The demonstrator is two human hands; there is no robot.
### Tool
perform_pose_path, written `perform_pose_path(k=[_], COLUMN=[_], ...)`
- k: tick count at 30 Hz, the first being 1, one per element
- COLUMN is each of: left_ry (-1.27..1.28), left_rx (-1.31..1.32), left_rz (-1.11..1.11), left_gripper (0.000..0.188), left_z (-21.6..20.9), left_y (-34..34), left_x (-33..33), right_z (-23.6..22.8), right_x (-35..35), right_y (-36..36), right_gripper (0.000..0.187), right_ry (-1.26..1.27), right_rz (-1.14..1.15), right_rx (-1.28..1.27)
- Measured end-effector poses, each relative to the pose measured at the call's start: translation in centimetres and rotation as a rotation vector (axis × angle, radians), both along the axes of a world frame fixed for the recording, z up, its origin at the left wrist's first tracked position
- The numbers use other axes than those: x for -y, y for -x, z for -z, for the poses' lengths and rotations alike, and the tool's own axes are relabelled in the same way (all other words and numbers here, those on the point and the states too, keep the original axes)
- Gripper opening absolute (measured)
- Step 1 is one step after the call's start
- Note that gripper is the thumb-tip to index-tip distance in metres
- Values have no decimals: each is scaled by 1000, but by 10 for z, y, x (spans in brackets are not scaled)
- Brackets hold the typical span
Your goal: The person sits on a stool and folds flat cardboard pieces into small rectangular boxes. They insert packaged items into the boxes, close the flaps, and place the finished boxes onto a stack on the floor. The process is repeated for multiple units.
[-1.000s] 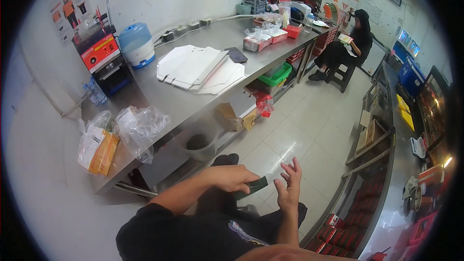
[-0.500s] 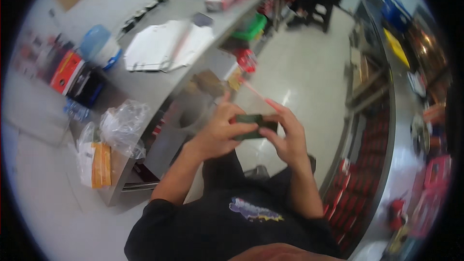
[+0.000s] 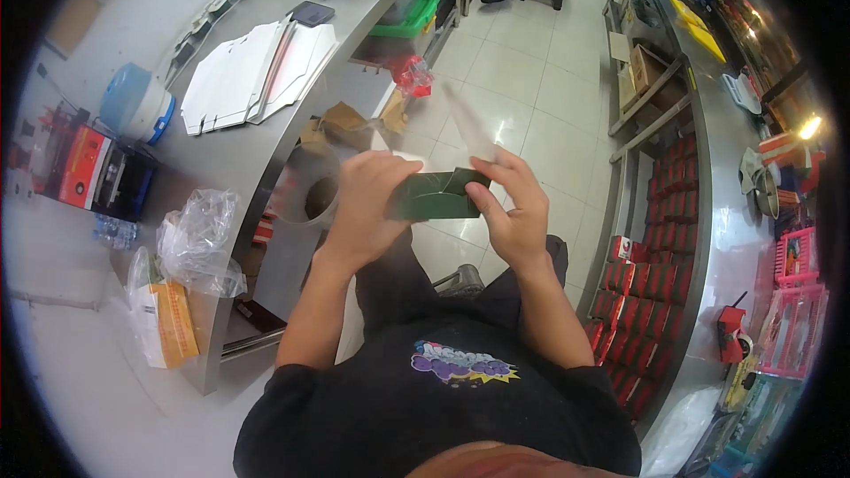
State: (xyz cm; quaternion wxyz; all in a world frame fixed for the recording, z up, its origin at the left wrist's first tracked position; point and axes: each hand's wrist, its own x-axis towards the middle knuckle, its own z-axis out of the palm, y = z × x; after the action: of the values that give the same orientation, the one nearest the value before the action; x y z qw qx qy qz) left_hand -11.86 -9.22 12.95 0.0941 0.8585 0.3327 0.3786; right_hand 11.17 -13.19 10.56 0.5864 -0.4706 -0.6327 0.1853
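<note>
a: what's biggest?
b: the floor, glossy pale tile. then the desk at the left, smooth brushed-looking metal.
a: and on it?
b: flat white sheets, stacked, with angular cut edges. nearer, a bag of clear, crinkled plastic.
a: the hands?
b: the left hand grips the left end of a box, thumb over its upper edge. the right hand pinches the right end between thumb and fingers.
a: so where's the box exactly?
b: between both hands, in the air over the lap. it's dark green, stiff and card-like, with straight edges and a slanting fold near the right thumb.
a: anything slimmer?
b: a pale strip above the right hand, too blurred to tell its material.
</note>
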Motion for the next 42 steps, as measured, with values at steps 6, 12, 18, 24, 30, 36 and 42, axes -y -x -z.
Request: perform_pose_path(k=[6,12,18,24,30,36,42], left_ry=[102,88,56,65,89,188,708], left_rx=[74,53,34,148,149,151,482], left_rz=[19,65,-120,-72,145,-48,-160], left_gripper=[72,70,64,66,65,47,42], left_z=[6,6,10,40,82,114,111], left_y=[-11,-8,-9,13,14,32,29], left_x=[5,4,4,5,17,17,-7], right_z=[9,9,7,54,131,113,68], right_x=[5,-4,-2,10,21,62,50], right_y=[15,7,8,-29,-114,-95,-61], right_gripper=[27,30,33,42,71,32,28], right_ry=[-3,74,-78,328,931,1036,693], right_rz=[81,55,-39,67,-300,-170,267], right_rx=[-51,-136,95,-608,-1186,-599,-379])
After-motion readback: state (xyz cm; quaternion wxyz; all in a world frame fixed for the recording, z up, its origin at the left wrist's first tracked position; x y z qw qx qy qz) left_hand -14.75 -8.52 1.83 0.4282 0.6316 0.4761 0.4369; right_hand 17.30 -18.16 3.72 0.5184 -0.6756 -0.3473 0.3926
